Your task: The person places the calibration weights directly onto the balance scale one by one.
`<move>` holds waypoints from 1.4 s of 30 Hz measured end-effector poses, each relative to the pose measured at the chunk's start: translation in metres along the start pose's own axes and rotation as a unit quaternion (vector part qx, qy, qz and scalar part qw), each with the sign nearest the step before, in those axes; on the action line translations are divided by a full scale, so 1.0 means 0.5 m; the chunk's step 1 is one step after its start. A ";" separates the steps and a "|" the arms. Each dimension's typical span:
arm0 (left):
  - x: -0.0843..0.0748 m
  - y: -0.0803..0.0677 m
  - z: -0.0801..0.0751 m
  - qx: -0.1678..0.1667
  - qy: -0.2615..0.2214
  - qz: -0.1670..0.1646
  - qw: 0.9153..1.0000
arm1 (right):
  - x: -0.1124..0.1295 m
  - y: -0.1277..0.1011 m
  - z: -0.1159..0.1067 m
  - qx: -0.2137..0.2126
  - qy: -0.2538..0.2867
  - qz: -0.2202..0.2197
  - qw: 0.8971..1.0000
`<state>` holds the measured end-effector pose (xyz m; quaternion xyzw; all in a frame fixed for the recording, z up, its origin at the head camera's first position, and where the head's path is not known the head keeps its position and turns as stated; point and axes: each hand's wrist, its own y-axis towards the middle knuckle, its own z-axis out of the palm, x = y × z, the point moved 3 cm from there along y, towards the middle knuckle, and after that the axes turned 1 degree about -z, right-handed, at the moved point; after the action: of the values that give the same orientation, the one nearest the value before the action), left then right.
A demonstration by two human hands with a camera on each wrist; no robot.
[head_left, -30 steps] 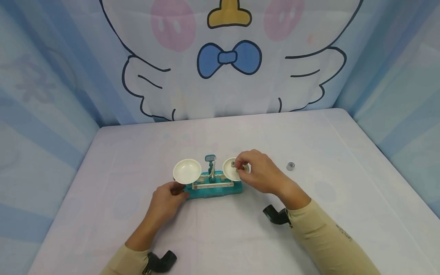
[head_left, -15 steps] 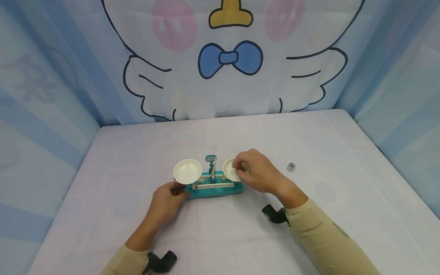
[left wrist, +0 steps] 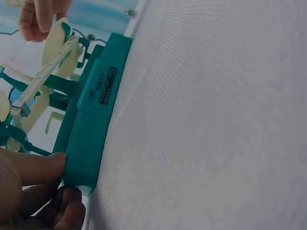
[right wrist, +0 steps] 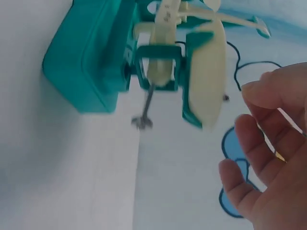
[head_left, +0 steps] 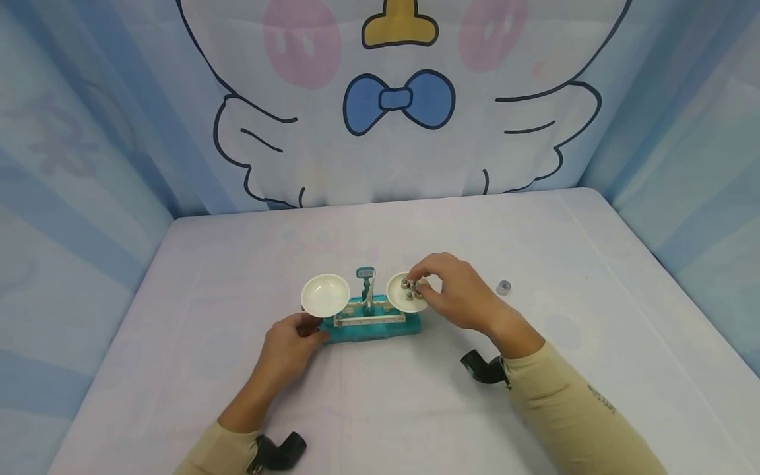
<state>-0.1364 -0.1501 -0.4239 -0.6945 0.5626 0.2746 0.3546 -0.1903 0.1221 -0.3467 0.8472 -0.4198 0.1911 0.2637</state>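
Observation:
A teal balance scale [head_left: 371, 330] with two cream pans stands on the table. My left hand [head_left: 289, 349] grips the left end of its base between thumb and fingers, as the left wrist view [left wrist: 36, 191] also shows. The left pan [head_left: 325, 295] holds nothing. On the right pan [head_left: 396, 302] stand several small metal weights [head_left: 410, 295]. My right hand [head_left: 460, 290] is over that pan's right edge, thumb and forefinger apart. In the right wrist view its loosely bent fingers [right wrist: 252, 143] hold nothing, beside the pan [right wrist: 208, 76].
A short grey metal cylinder [head_left: 503, 287] stands on the table to the right of my right hand. A white cloth covers the table [head_left: 380, 409]. Printed curtains [head_left: 392, 152] close off the back and both sides.
My right hand's thumb and forefinger have spread and drawn slightly up and right from the right pan, so more weights show. My left hand stays on the base.

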 end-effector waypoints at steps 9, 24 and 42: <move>0.002 0.001 -0.001 0.000 -0.003 -0.004 1.000 | -0.117 -0.030 -0.046 0.009 -0.042 0.111 0.993; 0.000 -0.001 -0.002 -0.003 0.003 -0.005 1.000 | -0.247 -0.114 -0.076 0.050 -0.084 0.250 0.963; 0.002 0.000 0.000 0.003 0.003 -0.009 1.000 | -0.238 -0.106 -0.067 0.015 -0.082 0.212 0.974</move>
<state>-0.1364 -0.1507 -0.4245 -0.6993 0.5585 0.2674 0.3570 -0.2191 0.2417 -0.4003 0.7558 -0.6069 0.1789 0.1687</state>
